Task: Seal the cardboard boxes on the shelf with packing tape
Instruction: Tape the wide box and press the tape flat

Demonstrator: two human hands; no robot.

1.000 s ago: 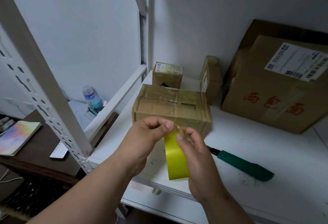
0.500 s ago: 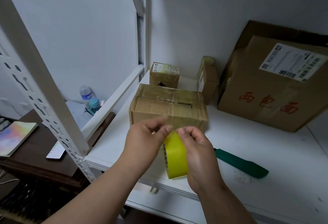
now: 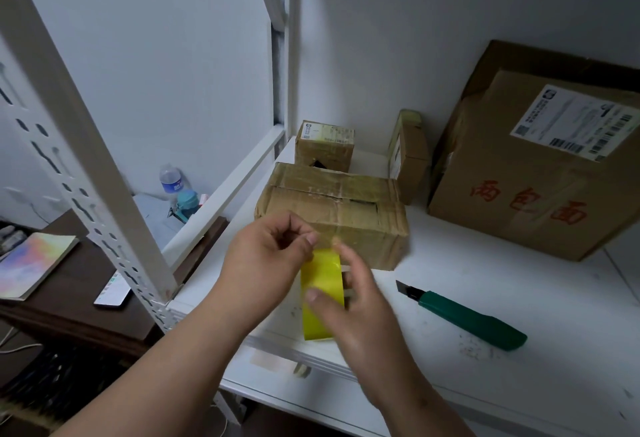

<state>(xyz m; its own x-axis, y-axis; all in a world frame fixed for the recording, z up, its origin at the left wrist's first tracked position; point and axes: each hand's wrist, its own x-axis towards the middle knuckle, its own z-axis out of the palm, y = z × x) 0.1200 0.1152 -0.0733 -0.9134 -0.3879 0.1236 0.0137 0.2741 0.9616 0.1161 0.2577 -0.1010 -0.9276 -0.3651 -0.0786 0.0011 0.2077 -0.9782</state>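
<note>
while the right hand point(image 3: 349, 301) grips the tape roll point(image 3: 320, 294), the left hand point(image 3: 266, 256) pinches its end.

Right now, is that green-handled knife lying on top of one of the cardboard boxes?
No, the green-handled utility knife lies flat on the white shelf, apart from the nearest cardboard box and to its right.

A yellow tape roll point(image 3: 322, 294) stands on edge before a worn, taped cardboard box point(image 3: 332, 214) on the white shelf point(image 3: 519, 298).
</note>
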